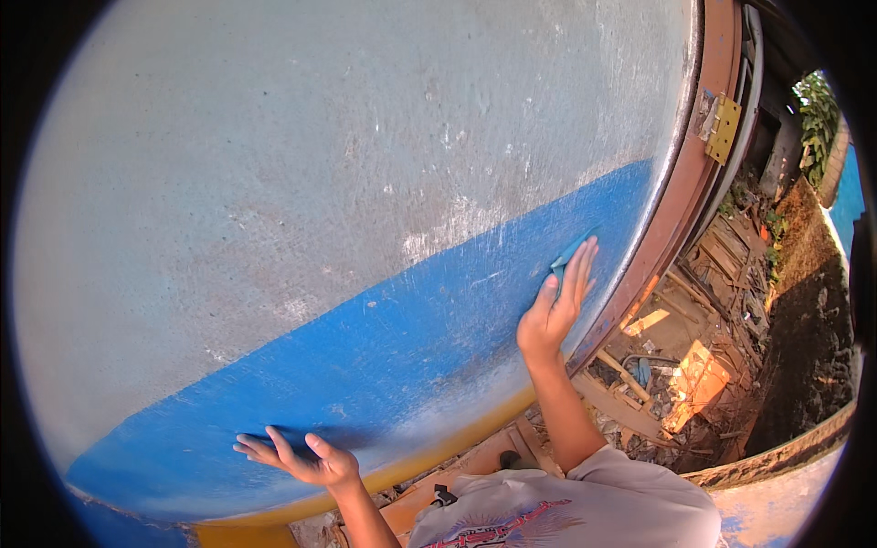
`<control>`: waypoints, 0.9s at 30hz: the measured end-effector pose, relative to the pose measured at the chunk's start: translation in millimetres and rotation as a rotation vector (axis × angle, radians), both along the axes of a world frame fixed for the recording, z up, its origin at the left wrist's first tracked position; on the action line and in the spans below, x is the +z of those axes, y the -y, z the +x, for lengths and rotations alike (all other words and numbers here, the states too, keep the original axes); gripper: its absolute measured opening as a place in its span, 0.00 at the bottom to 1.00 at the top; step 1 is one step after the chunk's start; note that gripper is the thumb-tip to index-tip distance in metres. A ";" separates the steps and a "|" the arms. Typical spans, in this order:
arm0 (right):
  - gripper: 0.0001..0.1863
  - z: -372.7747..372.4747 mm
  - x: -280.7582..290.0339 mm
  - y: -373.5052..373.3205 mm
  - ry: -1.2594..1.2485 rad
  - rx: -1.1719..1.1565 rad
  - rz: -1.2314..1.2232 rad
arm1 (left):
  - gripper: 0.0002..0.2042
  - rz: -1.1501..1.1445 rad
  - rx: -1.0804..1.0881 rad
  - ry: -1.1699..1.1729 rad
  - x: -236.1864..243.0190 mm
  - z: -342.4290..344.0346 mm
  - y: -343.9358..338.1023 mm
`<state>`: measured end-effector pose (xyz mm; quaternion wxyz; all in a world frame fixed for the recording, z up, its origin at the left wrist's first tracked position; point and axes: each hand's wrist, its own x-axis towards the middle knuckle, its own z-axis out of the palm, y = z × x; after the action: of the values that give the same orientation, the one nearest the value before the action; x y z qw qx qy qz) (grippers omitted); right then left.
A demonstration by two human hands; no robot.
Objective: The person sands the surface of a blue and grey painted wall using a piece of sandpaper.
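Note:
A painted wall, grey above and with a blue band below, fills most of the head view. High on the right end of the band, my right hand presses a folded teal piece of sandpaper to the surface. Only the sandpaper's upper edge shows past the thumb and fingers; the palm side is hidden. Farther left and lower, my left hand is at the blue band, its fingers spread and holding nothing. Pale dust coats the fingers. Scuffs and whitish patches mark the paint around the grey-blue border.
A brown door frame with a brass hinge borders the wall on the right. Beyond it lie broken boards and rubble beside a low dark wall. A yellow strip runs along the wall's foot, with planks below.

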<state>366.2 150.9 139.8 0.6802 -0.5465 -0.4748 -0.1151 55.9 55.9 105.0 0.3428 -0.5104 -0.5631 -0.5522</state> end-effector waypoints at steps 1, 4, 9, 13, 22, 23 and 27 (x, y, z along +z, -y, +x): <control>0.33 -5.3 21.7 -3.1 0.071 0.042 0.054 | 0.24 -0.007 -0.006 0.001 -1.9 -2.7 0.3; 0.33 -33.7 -8.8 8.8 0.374 0.123 0.154 | 0.23 0.051 -0.031 -0.031 0.4 -6.8 -0.7; 0.34 6.9 -113.7 9.7 0.427 0.061 0.094 | 0.25 0.053 0.015 -0.070 3.4 1.1 -4.3; 0.35 12.0 -10.8 -5.2 0.018 0.047 0.049 | 0.26 0.022 0.081 -0.077 -3.1 -2.5 -5.6; 0.32 -5.9 -38.5 5.7 0.145 0.083 0.068 | 0.29 0.015 0.064 -0.022 2.9 -1.0 -3.9; 0.32 -8.3 -12.5 4.4 0.139 0.089 0.048 | 0.29 -0.020 0.064 -0.013 -0.9 -3.5 0.7; 0.33 -39.5 17.6 4.4 0.481 0.148 0.212 | 0.28 0.002 0.070 0.012 -5.7 0.4 -7.0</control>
<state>326.7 146.6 157.4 0.6077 -0.3929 -0.6469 -0.2405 56.3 62.9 99.3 0.3587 -0.4868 -0.5822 -0.5436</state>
